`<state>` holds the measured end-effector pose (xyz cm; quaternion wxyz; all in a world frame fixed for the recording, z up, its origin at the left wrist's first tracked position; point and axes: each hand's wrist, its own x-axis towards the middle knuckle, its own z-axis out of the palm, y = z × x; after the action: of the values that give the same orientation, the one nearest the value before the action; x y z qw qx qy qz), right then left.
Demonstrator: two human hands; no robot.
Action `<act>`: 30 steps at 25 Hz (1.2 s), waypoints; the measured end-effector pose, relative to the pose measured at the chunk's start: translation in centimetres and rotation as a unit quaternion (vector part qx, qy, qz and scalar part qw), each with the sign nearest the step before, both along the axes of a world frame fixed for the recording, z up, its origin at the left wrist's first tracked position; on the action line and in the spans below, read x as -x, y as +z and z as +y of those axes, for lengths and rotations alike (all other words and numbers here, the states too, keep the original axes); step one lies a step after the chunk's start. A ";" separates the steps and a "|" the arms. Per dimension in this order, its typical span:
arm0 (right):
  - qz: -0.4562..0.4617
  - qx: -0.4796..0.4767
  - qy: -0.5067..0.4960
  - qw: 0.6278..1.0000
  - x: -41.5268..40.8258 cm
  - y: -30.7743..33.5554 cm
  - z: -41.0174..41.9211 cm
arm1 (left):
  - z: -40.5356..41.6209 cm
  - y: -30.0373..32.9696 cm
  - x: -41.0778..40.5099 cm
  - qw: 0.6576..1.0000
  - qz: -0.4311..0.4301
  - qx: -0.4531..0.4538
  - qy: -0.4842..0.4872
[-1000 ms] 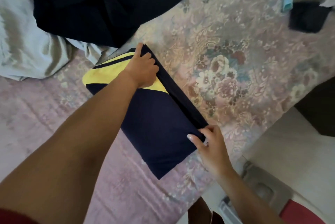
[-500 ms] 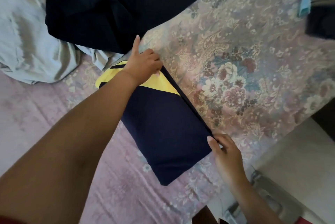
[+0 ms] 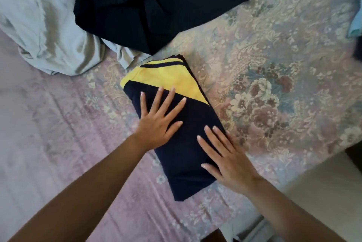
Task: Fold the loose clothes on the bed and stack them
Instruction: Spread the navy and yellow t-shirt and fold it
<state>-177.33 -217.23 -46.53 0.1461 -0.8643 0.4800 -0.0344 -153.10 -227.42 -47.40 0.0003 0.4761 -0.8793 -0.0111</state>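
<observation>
Left hand (image 3: 156,122) and right hand (image 3: 229,160) flat on folded navy-yellow garment (image 3: 188,124), floral bedspread (image 3: 274,77)

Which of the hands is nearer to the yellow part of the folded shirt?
Left. The left hand lies flat with its fingertips at the edge of the yellow part; the right hand presses the navy end, farther away.

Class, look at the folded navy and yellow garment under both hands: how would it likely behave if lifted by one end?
The folded garment is soft cloth, so it would probably droop and unfold. It looks light, lying flat under the left hand and right hand. It should not roll.
</observation>
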 end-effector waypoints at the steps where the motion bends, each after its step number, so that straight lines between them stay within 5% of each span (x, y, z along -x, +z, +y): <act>1: 0.033 -0.017 0.045 0.998 0.5 -0.6 -0.3 | 0.0 -0.6 -1.0 0.999 -0.031 -0.027 0.003; 4: 0.111 -0.031 0.156 0.981 2.4 -2.4 -1.1 | -1.7 -2.5 -1.1 0.985 -0.109 -0.133 0.032; 6: 0.136 -0.016 0.234 0.963 4.1 -2.8 -2.4 | -1.3 -2.3 -1.1 0.987 -0.086 -0.137 0.022; 11: 0.127 0.066 0.415 0.898 5.7 -1.4 -6.2 | 5.9 -1.6 -3.5 0.976 -0.008 -0.071 -0.208; 16: 0.100 0.059 0.397 0.911 4.6 0.2 -5.2 | 8.9 -1.0 -1.9 0.968 -0.101 -0.073 -0.218; 19: 0.058 0.008 0.339 0.939 4.3 2.4 -3.4 | 9.8 0.2 -1.1 0.970 -0.086 -0.073 -0.216; 22: 0.008 -0.077 0.372 0.925 4.8 5.0 -0.6 | 13.1 1.1 -1.0 0.942 -0.062 -0.161 -0.289; 24: -0.046 -0.151 0.348 0.924 5.4 6.1 2.1 | 15.7 2.5 -1.1 0.921 0.021 -0.298 -0.248; 26: -0.154 -0.268 0.156 0.938 4.5 7.6 4.2 | 17.5 4.0 -1.4 0.880 0.284 -0.366 -0.101; 28: -0.343 -0.402 -0.089 0.844 2.4 7.8 3.6 | 17.3 5.0 -1.7 0.782 0.524 -0.295 0.166; 30: -0.443 -0.450 -0.245 0.736 0.3 6.9 0.2 | 14.5 5.0 -1.4 0.633 0.637 -0.233 0.373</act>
<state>-177.67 -217.03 -39.60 0.7005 -0.4374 0.5156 -0.2283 -151.66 -212.93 -42.35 0.4536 0.6227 -0.3759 -0.5150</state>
